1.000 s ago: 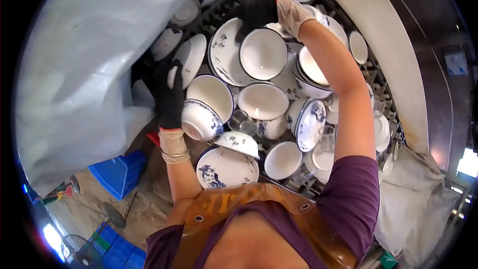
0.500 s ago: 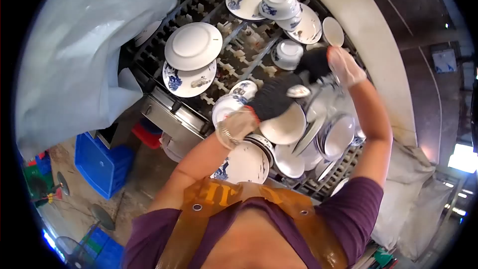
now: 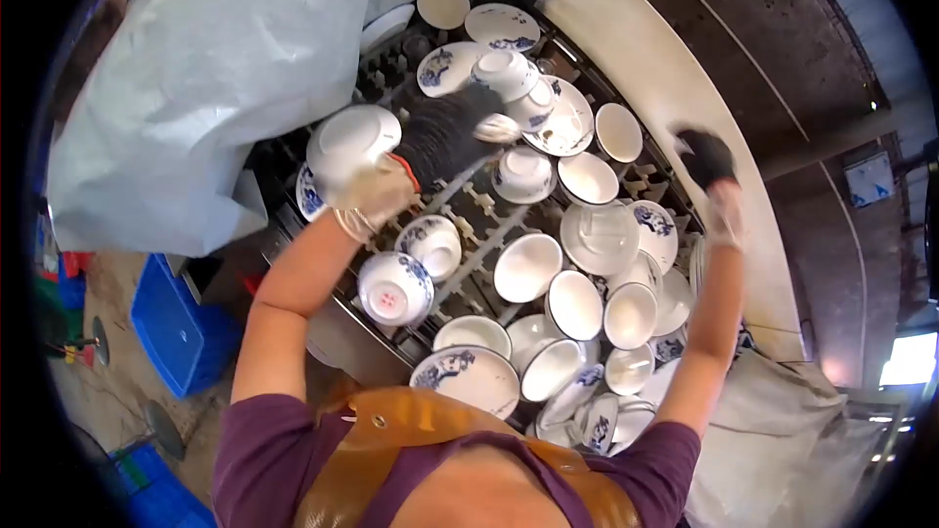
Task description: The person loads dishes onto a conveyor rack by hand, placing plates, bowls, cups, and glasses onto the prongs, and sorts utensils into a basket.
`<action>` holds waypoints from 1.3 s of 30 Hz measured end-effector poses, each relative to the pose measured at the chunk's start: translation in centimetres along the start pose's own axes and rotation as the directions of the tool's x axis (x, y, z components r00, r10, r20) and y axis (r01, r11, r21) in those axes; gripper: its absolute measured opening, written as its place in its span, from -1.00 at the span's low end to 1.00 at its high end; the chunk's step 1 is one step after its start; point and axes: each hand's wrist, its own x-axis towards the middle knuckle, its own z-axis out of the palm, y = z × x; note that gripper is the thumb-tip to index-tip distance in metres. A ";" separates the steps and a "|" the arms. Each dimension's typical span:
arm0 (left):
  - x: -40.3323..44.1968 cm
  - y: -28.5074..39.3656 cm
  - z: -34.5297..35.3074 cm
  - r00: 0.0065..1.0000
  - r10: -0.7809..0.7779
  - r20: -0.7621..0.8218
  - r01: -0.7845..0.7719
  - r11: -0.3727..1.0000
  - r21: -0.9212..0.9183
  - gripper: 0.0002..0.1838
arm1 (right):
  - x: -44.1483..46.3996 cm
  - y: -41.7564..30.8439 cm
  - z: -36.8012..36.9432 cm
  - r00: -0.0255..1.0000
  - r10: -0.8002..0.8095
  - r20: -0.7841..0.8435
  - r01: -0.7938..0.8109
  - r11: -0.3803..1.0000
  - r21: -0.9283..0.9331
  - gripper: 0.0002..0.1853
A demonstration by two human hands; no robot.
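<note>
My left hand [image 3: 448,137], in a black glove with a clear wrist cover, reaches over the dish rack conveyor [image 3: 476,203]. White porcelain soup spoons [image 3: 497,128] stick out from its closed fingers, close to stacked blue-and-white bowls [image 3: 504,73]. Below that forearm are a patterned bowl turned upside down [image 3: 395,288] and a smaller bowl [image 3: 430,245]. My right hand [image 3: 706,156], gloved the same way, is over the pale side panel [image 3: 657,64], apart from the dishes. Its fingers look spread and hold nothing visible, though motion blurs them.
Many white bowls [image 3: 575,304] and plates [image 3: 466,380] crowd the near right of the rack. Grey plastic sheeting [image 3: 225,88] hangs at the left. On the floor stands a blue crate [image 3: 186,328]. More sheeting [image 3: 782,440] drapes at the right.
My left hand has moved away and left with the spoons. The right hand has come off the dishes to the side panel. Bowls formerly bunched near my hands now stand spread over the rack.
</note>
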 end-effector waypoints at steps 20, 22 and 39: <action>2.2 -9.3 -5.0 0.916 -0.078 -0.393 0.000 0.981 -0.195 -0.56 | 28.0 -26.5 4.6 0.938 0.062 -0.341 0.083 0.915 0.394 -0.74; 0.8 -8.5 -6.3 0.918 -0.164 -0.360 0.143 0.986 -0.084 -0.56 | 28.9 -29.8 7.0 0.944 -0.006 -0.329 0.136 0.918 0.373 -0.74; -1.9 -5.2 -7.6 0.889 -0.294 -0.350 0.318 0.948 0.010 -0.61 | 22.7 -24.2 2.6 0.839 -0.292 -0.459 0.443 0.856 0.267 -0.82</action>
